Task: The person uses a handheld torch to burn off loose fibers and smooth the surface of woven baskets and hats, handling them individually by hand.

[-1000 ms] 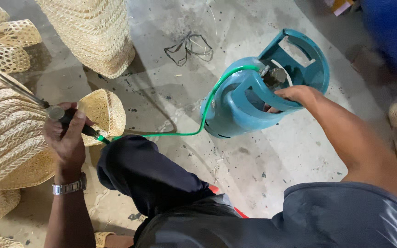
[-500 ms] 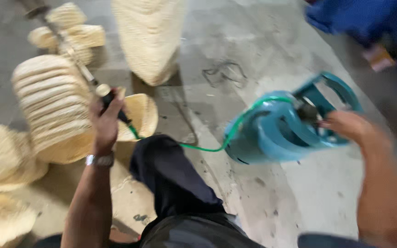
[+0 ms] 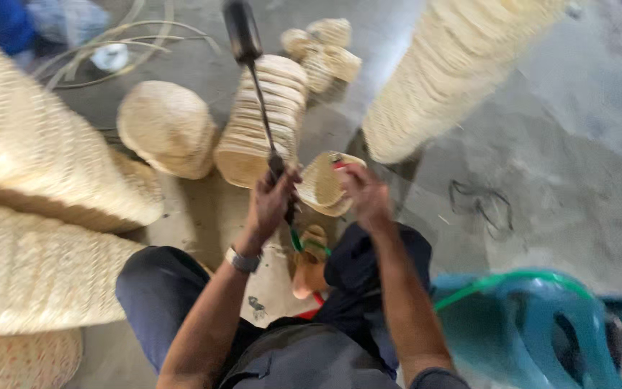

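Stacked woven baskets around a grey concrete floor (image 3: 577, 158).

Tall leaning basket stack (image 3: 448, 72) upper right, big woven piles (image 3: 30, 216) at left, round woven lid (image 3: 167, 126) beside a smaller stack (image 3: 264, 115); blue gas cylinder (image 3: 534, 331) lower right.

Single head-worn view, looking steeply down, close over lap, floor beyond
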